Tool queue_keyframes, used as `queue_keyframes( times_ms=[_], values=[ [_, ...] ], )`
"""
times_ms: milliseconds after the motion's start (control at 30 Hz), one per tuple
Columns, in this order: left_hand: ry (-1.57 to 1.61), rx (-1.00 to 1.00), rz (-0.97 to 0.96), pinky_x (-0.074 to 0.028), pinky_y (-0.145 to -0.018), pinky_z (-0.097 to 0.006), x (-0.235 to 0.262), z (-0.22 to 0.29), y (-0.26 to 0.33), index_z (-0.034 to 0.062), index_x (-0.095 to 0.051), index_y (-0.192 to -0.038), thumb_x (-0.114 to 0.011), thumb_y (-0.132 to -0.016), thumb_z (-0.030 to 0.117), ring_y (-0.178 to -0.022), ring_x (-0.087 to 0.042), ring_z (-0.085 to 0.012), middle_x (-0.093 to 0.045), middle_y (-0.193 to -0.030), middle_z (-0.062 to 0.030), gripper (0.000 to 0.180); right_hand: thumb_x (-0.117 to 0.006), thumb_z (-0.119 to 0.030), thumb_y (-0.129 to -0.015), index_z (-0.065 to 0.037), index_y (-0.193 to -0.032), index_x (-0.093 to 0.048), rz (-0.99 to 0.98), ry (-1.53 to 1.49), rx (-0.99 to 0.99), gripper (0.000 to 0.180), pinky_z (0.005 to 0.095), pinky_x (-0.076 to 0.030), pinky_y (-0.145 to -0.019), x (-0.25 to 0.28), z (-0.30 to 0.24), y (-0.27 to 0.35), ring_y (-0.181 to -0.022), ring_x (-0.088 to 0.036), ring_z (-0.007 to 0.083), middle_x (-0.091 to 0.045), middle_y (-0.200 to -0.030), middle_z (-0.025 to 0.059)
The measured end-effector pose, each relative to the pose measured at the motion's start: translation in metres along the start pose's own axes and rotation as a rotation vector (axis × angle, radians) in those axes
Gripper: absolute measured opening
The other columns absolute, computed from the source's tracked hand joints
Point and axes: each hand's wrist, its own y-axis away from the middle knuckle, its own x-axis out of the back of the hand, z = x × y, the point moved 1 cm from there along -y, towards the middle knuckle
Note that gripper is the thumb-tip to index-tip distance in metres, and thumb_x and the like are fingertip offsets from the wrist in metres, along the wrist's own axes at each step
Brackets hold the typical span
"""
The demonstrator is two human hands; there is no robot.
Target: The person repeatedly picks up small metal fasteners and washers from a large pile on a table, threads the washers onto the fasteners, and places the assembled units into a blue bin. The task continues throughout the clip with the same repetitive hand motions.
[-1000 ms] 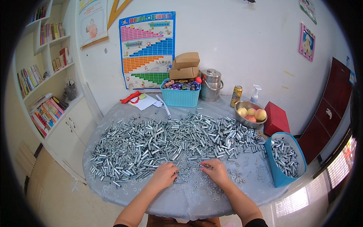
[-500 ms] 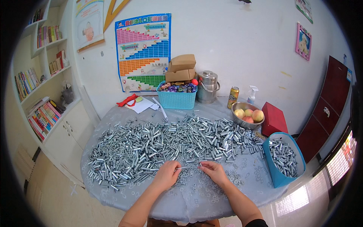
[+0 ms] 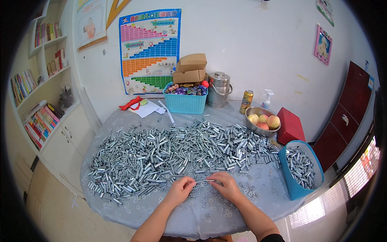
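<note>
A wide heap of silver metal bolts (image 3: 173, 151) covers a round table (image 3: 121, 209) with a grey patterned cloth. Small washers (image 3: 217, 201) lie scattered at the near side. My left hand (image 3: 180, 190) and my right hand (image 3: 223, 185) meet just in front of the heap. Together they hold one thin bolt (image 3: 203, 181) level between them, fingers pinched on its two ends. Whether a washer is on it I cannot tell.
A blue bin (image 3: 300, 173) with bolts hangs at the table's right edge. At the back stand a turquoise basket (image 3: 185, 101), cardboard boxes (image 3: 190, 69), a steel pot (image 3: 219, 88), a can (image 3: 246, 101), a fruit bowl (image 3: 262, 121) and a red box (image 3: 291, 126). Bookshelves (image 3: 38, 101) fill the left.
Both hands rose from lying flat on the washers and came together, now pinching a bolt between them. The view shifted slightly.
</note>
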Motion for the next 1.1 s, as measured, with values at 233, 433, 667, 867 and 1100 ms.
queue_keyframes(
  times_ms=[233,433,667,867,1100],
  values=[
    [0.277,0.141,-0.064,-0.046,-0.065,-0.021,-0.007,0.0,0.004,0.0039,-0.059,-0.114,-0.056,-0.09,0.012,-0.071,-0.058,-0.0083,-0.066,-0.089,-0.006,0.026,-0.069,-0.006,-0.075,-0.01,-0.101,-0.068,-0.091,-0.008,0.036,0.026,0.0345,-0.046,-0.085,-0.004,-0.017,0.001,-0.097,-0.058,0.0252,-0.065,-0.097,0.008],
    [0.17,0.067,-0.125,-0.049,-0.074,-0.023,-0.017,0.007,0.007,0.0074,-0.052,-0.128,-0.055,-0.092,0.013,-0.081,-0.063,-0.0113,-0.067,-0.098,-0.0091,0.036,-0.071,-0.004,-0.074,-0.005,-0.097,-0.066,-0.066,-0.116,0.011,0.024,0.0343,-0.047,-0.083,-0.018,-0.015,0.005,-0.095,-0.059,0.024,-0.065,-0.097,0.0086],
    [0.166,0.054,-0.041,-0.05,-0.073,-0.024,-0.013,0.005,0.005,0.0027,-0.057,-0.118,-0.051,-0.093,0.011,-0.082,-0.064,-0.0135,-0.067,-0.097,-0.0099,0.027,-0.071,-0.001,-0.073,-0.005,-0.095,-0.065,0.141,-0.221,-0.13,0.023,0.0324,-0.049,-0.077,-0.013,-0.023,-0.001,-0.088,-0.06,0.0215,-0.064,-0.096,0.01],
    [0.539,0.064,0.152,-0.054,-0.071,-0.027,0.003,-0.004,-0.006,-0.0027,-0.055,-0.115,-0.045,-0.095,0.006,-0.079,-0.065,-0.017,-0.065,-0.099,-0.0155,0.024,-0.071,-0.008,-0.072,-0.007,-0.084,-0.068,-0.046,0.118,0.009,0.013,0.0346,-0.046,-0.077,0.006,0.006,0.002,-0.085,-0.06,0.0267,-0.064,-0.086,0.0086],
    [0.537,0.093,0.11,-0.054,-0.07,-0.027,0.0,0.0,-0.005,-0.0036,-0.055,-0.114,-0.044,-0.095,0.006,-0.078,-0.064,-0.0169,-0.064,-0.099,-0.0164,0.024,-0.069,-0.01,-0.071,-0.008,-0.08,-0.068,-0.074,0.198,0.148,0.01,0.0365,-0.046,-0.075,-0.009,-0.003,0.0,-0.083,-0.059,0.0272,-0.064,-0.081,0.0062]
  ],
)
